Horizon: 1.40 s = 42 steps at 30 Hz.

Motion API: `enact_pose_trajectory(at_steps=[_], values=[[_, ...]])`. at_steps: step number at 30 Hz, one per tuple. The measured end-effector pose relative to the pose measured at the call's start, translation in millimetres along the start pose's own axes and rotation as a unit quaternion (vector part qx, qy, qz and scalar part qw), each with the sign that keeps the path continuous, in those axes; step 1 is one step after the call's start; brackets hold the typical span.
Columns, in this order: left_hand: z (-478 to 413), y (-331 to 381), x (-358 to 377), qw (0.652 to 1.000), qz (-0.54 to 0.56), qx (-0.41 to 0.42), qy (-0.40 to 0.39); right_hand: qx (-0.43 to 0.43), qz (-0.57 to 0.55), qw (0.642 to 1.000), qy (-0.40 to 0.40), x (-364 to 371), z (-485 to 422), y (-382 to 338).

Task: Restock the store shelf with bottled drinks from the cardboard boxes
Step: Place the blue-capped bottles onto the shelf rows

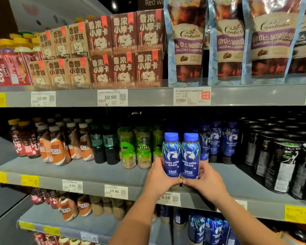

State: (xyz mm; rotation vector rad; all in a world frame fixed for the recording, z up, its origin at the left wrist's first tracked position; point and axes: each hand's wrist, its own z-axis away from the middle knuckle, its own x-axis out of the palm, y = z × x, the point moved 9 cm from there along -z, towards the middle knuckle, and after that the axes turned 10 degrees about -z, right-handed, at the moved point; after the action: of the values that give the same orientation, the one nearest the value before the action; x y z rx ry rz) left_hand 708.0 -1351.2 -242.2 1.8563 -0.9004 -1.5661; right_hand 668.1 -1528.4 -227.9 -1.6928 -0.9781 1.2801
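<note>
Two blue Luckin coffee bottles stand side by side at the front of the middle shelf [95,174]. My left hand [159,179] grips the base of the left bottle [171,154]. My right hand [207,181] grips the base of the right bottle [190,154]. My thumbs meet in front of the bottles. More of the same blue bottles [217,140] stand further back and to the right on this shelf. No cardboard box is in view.
Left of my hands on the same shelf stand green Starbucks bottles [143,147] and orange coffee bottles [58,147]; black cans [283,161] fill the right. Brown cartons [124,50] and coffee pouches [228,41] sit on the shelf above. A lower shelf holds more blue bottles [210,227].
</note>
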Motion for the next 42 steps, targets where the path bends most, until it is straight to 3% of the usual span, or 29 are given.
enact_pose_trajectory(at_steps=[14, 20, 32, 36, 38, 40, 42], values=[[-7, -5, 4, 0.995, 0.079, -0.026, -0.05, 0.037, -0.008, 0.998, -0.04, 5, -9, 10], [-8, -13, 3, 0.99, 0.119, -0.046, -0.052, 0.065, -0.013, 0.998, -0.018, 0, -12, 17], [0, -7, -4, 0.997, 0.059, -0.044, -0.022, 0.061, 0.002, 0.998, -0.018, -3, -4, 9], [13, 2, -5, 0.998, 0.049, -0.027, -0.034, 0.041, 0.096, 0.994, -0.04, 0, 1, -2], [21, 9, -8, 0.999, 0.005, -0.006, -0.035, 0.055, 0.175, 0.982, -0.041, -4, 4, -6], [32, 14, -17, 0.993, -0.106, 0.04, -0.038, 0.075, 0.233, 0.969, -0.033, -10, 15, -13], [43, 18, -21, 0.961, -0.252, 0.093, -0.071, 0.078, 0.281, 0.956, -0.029, -13, 27, -21]])
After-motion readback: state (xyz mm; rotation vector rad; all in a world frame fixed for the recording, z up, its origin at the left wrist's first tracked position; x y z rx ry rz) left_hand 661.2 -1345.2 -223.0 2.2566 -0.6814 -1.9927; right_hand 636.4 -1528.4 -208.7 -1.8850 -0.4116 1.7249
